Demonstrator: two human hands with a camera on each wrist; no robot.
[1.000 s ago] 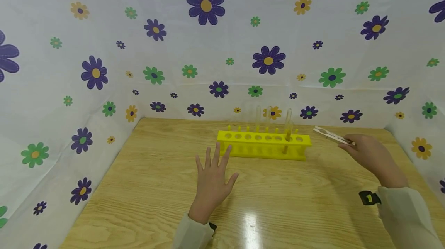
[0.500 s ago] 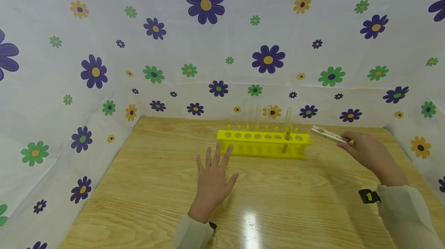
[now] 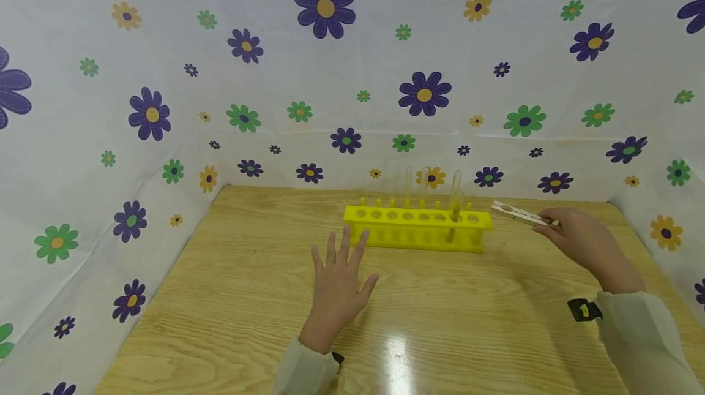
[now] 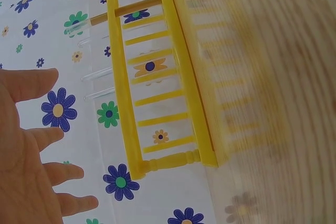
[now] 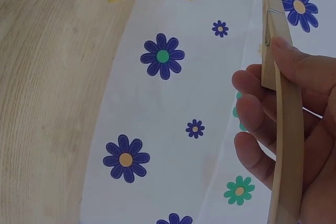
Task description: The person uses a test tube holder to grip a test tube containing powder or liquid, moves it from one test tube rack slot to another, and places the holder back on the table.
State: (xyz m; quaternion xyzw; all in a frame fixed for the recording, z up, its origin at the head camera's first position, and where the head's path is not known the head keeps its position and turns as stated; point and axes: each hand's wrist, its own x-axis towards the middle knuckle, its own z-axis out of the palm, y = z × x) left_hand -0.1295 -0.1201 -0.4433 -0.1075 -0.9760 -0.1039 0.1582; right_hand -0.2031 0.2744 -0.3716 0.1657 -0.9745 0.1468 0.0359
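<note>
A wooden test tube clamp (image 3: 518, 213) is in my right hand (image 3: 586, 245), to the right of a yellow test tube rack (image 3: 418, 217). Thumb and fingers pinch the clamp near its spring in the right wrist view, and its long handle (image 5: 287, 156) runs down along the palm. One test tube with amber liquid (image 3: 455, 205) stands in a hole toward the rack's right end. Several clear tubes (image 3: 409, 184) rise at the rack's back. My left hand (image 3: 336, 288) has its fingers spread in front of the rack's left end and holds nothing; whether the fingertips touch the rack, I cannot tell.
The rack stands on a wood-grain table (image 3: 248, 297), toward its back edge. A white flower-printed cloth (image 3: 275, 76) hangs behind it and along both sides. A light reflection shows on the table at the front middle.
My right hand has edged slightly left with the clamp, nearer the rack. The left hand and the rack stay practically where they were.
</note>
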